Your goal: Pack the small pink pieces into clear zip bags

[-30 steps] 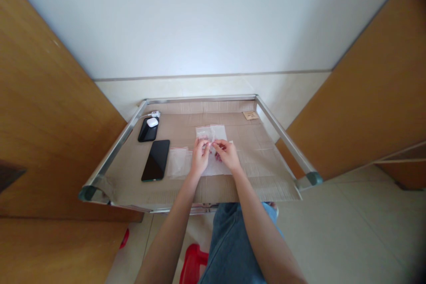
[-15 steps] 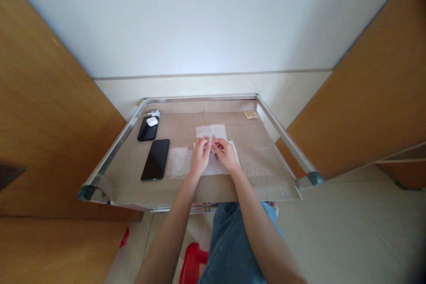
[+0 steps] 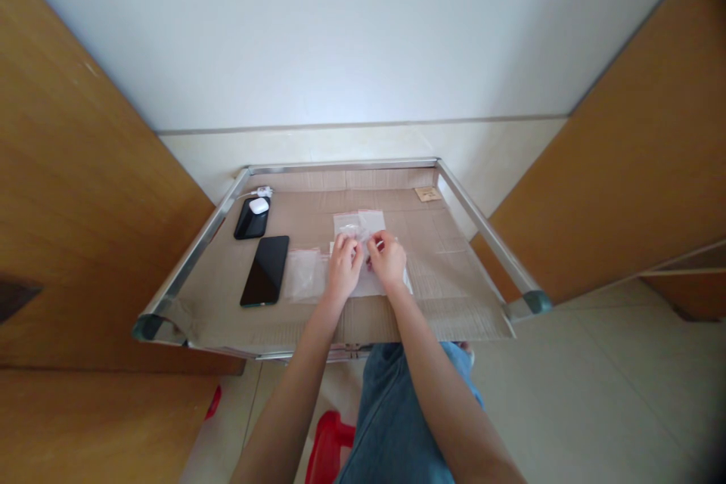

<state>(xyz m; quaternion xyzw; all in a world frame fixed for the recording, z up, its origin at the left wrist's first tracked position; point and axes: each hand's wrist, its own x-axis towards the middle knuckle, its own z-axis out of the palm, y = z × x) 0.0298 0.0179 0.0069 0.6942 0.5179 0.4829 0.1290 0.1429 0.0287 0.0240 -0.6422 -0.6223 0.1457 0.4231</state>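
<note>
A left hand and a right hand are being held close together at the centre of the frame, over a clear plastic zip bag with a red-edged seal. Its long axis is lying across the frame, left to right, and it is being partly covered by both hands. A second clear bag is lying just above the hands, overlapping the first. A small reddish item is being kept between the hands, just under the right fingers and nearer the right hand. Both hands are being curled inward, neither flat nor clenched; whether either is grasping a bag edge or the item cannot be told.

A third clear bag is lying to the left, just beside a black smartphone. Toward the upper left, a white earbud case is resting on a smaller black phone. All of this is being carried by a cardboard sheet within a metal frame. Denim-covered knees are showing below, with a red plastic stool at lower centre.
</note>
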